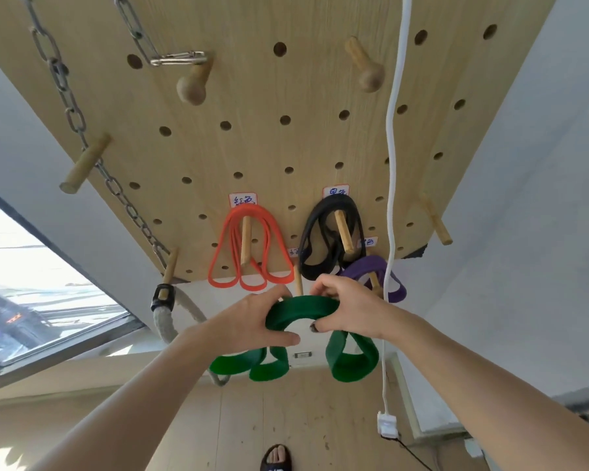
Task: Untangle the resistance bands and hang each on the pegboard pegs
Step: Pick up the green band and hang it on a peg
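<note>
Green resistance band [301,309] is gripped just below the pegboard [252,147]: left hand [252,322] fingers curled around one side, right hand [346,309] pinching the other. Its loops are seen dangling beneath. Orange band [250,246], black band [320,239] and purple band [378,275] are hung on wooden pegs at the pegboard's lower edge.

Small white labels with red edges are stuck on the pegboard [286,147], each handwritten in blue. The label [242,200] above the orange band [250,246] seems to read 红色. The label [336,191] above the black band [327,239] is half hidden and hard to read. Two more labels [369,242] by the lower pegs show 色 at most; the rest is too small to tell
</note>
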Available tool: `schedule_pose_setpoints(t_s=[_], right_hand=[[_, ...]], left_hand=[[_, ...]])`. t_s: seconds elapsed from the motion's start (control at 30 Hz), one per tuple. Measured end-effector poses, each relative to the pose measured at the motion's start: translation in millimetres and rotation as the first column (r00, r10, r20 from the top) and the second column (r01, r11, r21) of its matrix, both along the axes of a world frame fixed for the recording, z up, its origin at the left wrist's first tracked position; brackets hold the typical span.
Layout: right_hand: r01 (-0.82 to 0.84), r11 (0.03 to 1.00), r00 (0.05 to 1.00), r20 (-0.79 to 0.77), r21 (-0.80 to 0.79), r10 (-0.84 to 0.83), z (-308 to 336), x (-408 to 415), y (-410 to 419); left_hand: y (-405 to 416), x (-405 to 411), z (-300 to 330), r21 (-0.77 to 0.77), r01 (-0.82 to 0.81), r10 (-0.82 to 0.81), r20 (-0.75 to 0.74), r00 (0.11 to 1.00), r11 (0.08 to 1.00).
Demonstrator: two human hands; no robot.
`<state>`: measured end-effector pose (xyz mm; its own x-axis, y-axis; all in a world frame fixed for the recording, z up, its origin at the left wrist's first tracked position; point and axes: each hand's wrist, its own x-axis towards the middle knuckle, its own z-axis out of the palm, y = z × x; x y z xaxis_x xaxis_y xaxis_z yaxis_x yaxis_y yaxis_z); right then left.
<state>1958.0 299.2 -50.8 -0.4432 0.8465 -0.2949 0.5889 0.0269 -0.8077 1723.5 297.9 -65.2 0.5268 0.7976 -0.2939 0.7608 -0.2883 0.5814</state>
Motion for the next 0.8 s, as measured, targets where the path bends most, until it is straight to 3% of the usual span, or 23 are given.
schedule_pose_setpoints(t_s=[0.13,0.37,0.6,0.8], right_hand=[[0.049,0.999,0.999,0.001,0.005,-0.049,-12.6,-8.6,13.6],[0.027,0.994,0.990,0.134,0.108,-0.042,-39.4,-17.6,30.3],[0.241,0.969,0.970,-0.005,0.053,-0.241,-67.3,-26.8,46.1],[0.331,0.938,0.943,-0.049,0.103,-0.328,-85.2,-31.6,45.2]], left_hand=[[22.4,-13.4,-15.0,-0.018,0.042,-0.041,0.076,0.996,0.999],[52.8,-32.3,-42.2,-0.046,0.013,-0.006,0.151,0.989,0.999],[68.9,-26.9,-63.1,-0.088,-0.124,0.135,0.136,0.981,0.988],[75.9,-18.5,-75.2,-0.095,-0.185,0.195,0.110,0.975,0.978]])
